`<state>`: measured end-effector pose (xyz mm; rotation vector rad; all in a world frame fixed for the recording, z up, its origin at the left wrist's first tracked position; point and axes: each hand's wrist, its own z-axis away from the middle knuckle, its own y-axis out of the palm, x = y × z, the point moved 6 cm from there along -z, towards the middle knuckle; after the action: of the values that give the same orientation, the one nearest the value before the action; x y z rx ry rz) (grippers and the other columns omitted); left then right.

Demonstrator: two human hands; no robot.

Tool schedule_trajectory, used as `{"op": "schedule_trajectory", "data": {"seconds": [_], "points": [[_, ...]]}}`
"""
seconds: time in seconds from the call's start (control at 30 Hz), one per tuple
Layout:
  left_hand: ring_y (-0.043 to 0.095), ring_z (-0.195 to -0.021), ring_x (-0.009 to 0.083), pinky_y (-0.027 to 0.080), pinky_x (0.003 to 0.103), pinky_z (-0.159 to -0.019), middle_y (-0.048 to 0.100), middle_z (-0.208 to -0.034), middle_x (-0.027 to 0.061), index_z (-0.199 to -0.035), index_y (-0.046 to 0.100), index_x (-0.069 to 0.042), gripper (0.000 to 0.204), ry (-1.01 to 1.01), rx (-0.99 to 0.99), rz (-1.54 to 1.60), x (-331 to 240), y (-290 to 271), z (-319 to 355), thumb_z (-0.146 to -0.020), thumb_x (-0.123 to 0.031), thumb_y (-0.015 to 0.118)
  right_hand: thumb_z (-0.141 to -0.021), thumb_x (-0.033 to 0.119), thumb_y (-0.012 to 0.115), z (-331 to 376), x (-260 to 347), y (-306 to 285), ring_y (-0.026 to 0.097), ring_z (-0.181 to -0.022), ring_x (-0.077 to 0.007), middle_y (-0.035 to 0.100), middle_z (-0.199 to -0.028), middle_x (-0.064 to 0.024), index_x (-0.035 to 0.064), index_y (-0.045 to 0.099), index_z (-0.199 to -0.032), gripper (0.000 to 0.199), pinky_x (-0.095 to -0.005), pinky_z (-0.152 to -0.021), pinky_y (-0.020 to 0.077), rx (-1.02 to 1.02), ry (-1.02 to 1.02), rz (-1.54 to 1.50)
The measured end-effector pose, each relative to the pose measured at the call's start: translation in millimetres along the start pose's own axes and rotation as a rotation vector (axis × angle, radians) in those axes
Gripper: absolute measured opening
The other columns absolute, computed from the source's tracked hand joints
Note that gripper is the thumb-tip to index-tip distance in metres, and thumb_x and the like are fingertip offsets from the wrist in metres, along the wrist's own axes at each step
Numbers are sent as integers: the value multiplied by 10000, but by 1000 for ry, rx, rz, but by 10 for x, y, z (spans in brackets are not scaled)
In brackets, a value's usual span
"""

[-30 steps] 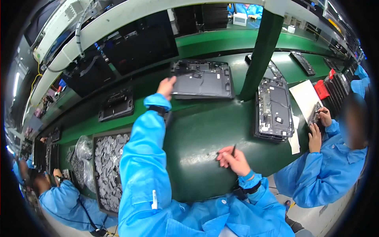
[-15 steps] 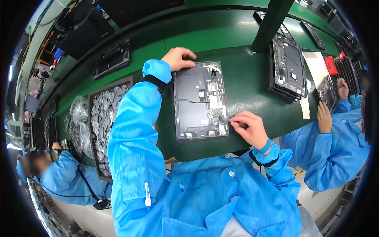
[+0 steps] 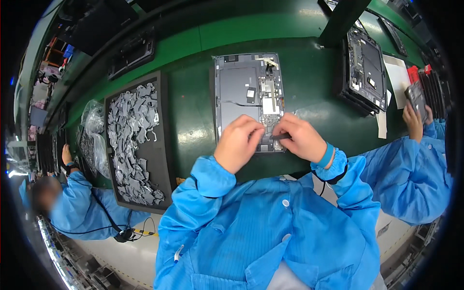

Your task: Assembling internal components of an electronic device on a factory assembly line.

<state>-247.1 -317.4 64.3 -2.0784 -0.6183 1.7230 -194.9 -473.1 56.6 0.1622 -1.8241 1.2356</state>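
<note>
An opened grey device housing (image 3: 237, 77) with a circuit board, white patches and a dark cable lies on the bench, likely a tablet or laptop shell. My left hand (image 3: 239, 144) rests over its lower part, thumb and fingertips pinched together at the board. Whatever they pinch is hidden. From the right, my right hand (image 3: 304, 140) grips a slim dark tool (image 3: 281, 137), its tip pointing at the lower board close to my left fingertips. The tool's exact kind does not show.
Left of the housing, a dark tray (image 3: 166, 145) holds many small grey parts. Plastic bags (image 3: 99, 154) lie beyond it. A stack of similar housings (image 3: 365, 72) stands right, near a green post (image 3: 338, 21). Co-workers sit on both sides; the right one holds a dark device (image 3: 416, 96).
My left hand has come down from the housing's top edge to its lower board. My right hand has moved in from the right edge over the board. The tray now shows more fully.
</note>
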Motion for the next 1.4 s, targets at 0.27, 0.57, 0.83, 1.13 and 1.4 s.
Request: {"op": "schedule_trajectory", "data": {"seconds": [0.27,0.57,0.83,1.13,1.4], "points": [[587,-863,258,503,366,-780,578,-1057,99,-1097,662,-22,284,20,9,-154,-123,186,209,-813,-8,668,-663,-103,659,-27,84,-35,608,-742,-257,539,-836,-92,26,616,-886,261,-339,-658,512,-90,-66,38],[531,-1027,340,488,409,-868,508,-1194,164,-1214,619,-45,430,38,-29,-368,-210,294,430,-788,2,650,-727,-13,710,-82,-15,-77,633,-798,-314,622,-900,-124,-3,677,-927,203,-359,-693,526,-80,69,-103],[527,-1072,347,496,407,-892,500,-1219,174,-1229,606,-66,458,49,-36,-427,-227,327,434,-776,-3,640,-756,7,708,-77,-26,-35,633,-755,-302,620,-866,-150,-23,660,-914,169,-357,-661,516,-111,179,-122],[530,-1048,340,514,403,-841,505,-1182,158,-1184,624,-89,390,-22,45,-444,-227,321,357,-797,-53,663,-750,-31,663,-75,-14,-4,603,-772,-320,572,-858,-148,-1,615,-910,170,-377,-682,504,-117,129,-73],[544,-1030,337,505,409,-856,521,-1158,152,-1168,635,-87,381,6,2,-470,-230,351,370,-790,-53,666,-808,1,663,-41,-37,-90,603,-744,-275,578,-838,-132,10,615,-949,150,-342,-663,485,-179,244,-149]]}}
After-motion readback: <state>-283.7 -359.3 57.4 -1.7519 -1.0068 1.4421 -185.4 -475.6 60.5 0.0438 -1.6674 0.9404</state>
